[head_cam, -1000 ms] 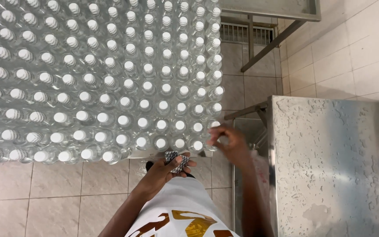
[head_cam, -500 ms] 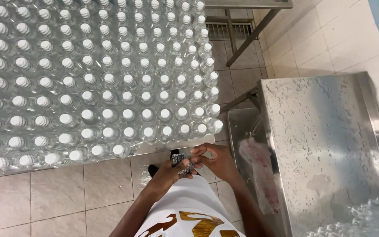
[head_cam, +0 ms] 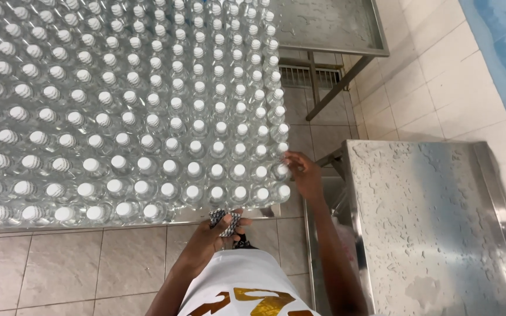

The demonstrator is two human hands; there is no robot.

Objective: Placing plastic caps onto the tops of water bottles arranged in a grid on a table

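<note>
Back from the left hand (head_cam: 218,231), which pinches small patterned pieces (head_cam: 225,219), right hand (head_cam: 306,174) fingers rest apart on slippery, light clear bottles (head_cam: 281,171); take necks.

Pretty bright, even overhead light, hardly any hard shadows. The bottles (head_cam: 147,117) throw lots of small glints off caps and shoulders, and the wet steel table (head_cam: 434,234) has a soft sheen. Focus is decent; wide-angle bending shows toward the edges, with slight softness there.
</note>
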